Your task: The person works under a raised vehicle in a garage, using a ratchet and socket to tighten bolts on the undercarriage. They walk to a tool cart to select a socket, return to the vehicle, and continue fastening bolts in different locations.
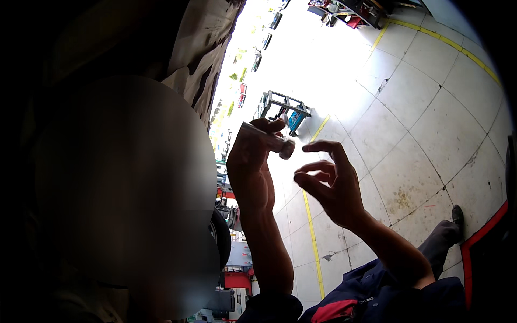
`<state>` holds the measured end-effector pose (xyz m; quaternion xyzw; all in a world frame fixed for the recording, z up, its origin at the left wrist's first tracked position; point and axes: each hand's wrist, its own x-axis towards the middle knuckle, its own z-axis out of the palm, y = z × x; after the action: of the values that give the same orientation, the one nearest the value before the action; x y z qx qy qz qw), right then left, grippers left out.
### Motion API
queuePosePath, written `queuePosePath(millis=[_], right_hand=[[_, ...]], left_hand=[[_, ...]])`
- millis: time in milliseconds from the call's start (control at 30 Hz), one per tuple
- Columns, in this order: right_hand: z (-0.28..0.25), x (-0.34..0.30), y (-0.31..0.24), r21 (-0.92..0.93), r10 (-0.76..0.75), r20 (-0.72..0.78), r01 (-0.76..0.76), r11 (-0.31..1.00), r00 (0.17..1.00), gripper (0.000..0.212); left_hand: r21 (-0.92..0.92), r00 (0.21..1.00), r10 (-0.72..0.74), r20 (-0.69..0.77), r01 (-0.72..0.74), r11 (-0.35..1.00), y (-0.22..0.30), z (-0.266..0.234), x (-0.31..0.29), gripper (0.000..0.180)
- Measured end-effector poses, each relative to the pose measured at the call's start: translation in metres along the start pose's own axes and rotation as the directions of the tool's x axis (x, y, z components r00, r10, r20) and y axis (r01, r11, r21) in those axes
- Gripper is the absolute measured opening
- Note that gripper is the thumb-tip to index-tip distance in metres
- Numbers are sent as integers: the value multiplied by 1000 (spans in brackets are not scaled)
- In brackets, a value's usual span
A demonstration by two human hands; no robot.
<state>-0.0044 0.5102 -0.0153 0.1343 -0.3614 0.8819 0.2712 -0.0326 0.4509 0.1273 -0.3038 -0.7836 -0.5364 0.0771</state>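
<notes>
My left hand (253, 148) is raised near the middle of the view, its fingers wrapped round a short metal cylinder (273, 141) with a wider, rounded end. Backlight darkens the piece, so its exact kind cannot be made out. Just to the right, my right hand (336, 188) holds nothing. Its thumb and forefinger are curved and apart, level with the cylinder's wider end but not touching it.
A metal-framed cart (288, 102) with a blue part stands beyond my hands. Pale floor tiles (409, 145) carry yellow lines (311, 226). A loaded shelf (350, 12) is at the far top. Part of a tyre (223, 237) shows left, beside a large dark blurred area.
</notes>
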Motion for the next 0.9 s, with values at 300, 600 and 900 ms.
queuePosePath(millis=[300,600,900], right_hand=[[26,60,-20,358,-291,221,200,912,931,45],[67,89,-72,-218,-540,191,572,791,820,46],[64,93,-85,-270,-452,175,484,832,875,44]], left_hand=[[126,991,114,66,-122,984,31,-21,6,18],[516,933,349,-90,-256,817,62,-9,24,38],[-254,974,211,86,-183,950,63,-17,37,46]])
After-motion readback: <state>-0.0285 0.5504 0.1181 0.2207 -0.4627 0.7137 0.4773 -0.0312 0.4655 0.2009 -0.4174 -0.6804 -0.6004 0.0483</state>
